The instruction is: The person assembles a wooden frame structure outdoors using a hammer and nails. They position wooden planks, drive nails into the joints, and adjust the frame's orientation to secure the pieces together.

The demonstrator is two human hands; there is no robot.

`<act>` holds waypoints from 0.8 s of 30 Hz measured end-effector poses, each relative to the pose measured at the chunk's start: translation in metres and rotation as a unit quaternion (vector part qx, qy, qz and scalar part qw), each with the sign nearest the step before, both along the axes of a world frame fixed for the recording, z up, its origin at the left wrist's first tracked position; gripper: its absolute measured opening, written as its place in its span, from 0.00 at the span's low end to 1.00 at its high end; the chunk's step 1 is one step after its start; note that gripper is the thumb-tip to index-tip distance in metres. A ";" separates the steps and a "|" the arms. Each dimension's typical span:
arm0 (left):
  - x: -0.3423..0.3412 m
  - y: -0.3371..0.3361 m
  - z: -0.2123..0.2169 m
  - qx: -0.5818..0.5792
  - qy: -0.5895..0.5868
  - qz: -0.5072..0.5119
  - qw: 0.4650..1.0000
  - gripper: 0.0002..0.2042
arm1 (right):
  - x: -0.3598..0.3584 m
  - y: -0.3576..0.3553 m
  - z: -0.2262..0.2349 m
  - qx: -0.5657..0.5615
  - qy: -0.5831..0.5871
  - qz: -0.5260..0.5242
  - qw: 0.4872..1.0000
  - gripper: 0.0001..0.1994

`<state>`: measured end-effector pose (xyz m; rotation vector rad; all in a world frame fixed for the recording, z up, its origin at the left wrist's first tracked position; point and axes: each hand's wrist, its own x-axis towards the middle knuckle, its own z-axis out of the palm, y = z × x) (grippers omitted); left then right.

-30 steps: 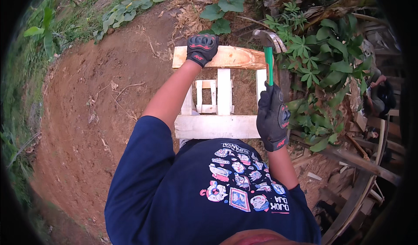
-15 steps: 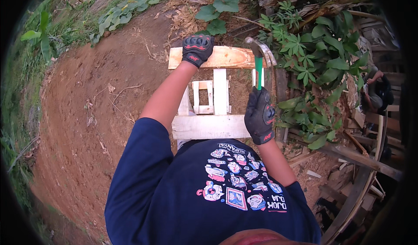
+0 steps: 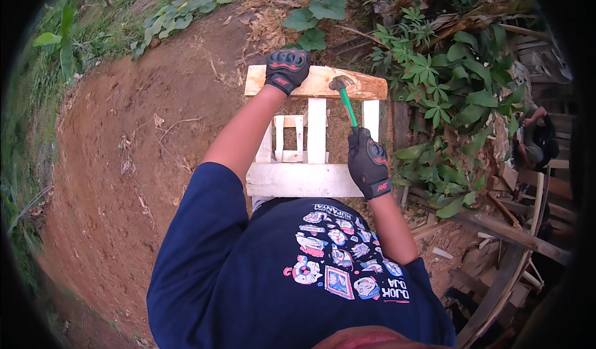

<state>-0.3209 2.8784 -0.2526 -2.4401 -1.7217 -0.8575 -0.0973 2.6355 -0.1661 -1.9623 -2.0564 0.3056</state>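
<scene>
My left hand (image 3: 288,70), in a black glove with red trim, is closed over the left part of a light wooden board (image 3: 323,82). That board lies across the far end of a slatted wooden frame (image 3: 316,132). In my gloved right hand (image 3: 369,163) is a claw hammer (image 3: 347,104), gripped by its green handle. Its metal head is at the board's face, right of my left hand; whether it touches, I cannot tell. A wide pale board (image 3: 298,179) forms the frame's near side, close to my body. The fingertips of my left hand are hidden behind the board.
Bare brown soil (image 3: 143,163) slopes away on the left. Leafy green plants (image 3: 459,101) crowd the right side, with long timber planks (image 3: 496,225) below them. Another person (image 3: 535,132) is at the far right among stacked wood. Vines (image 3: 180,17) grow along the far edge.
The hammer head has come down and left, from above the board's right end to its face. My right hand has shifted slightly left. My left hand stays on the board.
</scene>
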 end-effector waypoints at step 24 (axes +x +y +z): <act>0.000 0.002 0.006 -0.016 -0.014 0.007 1.000 0.20 | -0.006 0.010 0.009 0.053 -0.016 -0.003 0.998 0.09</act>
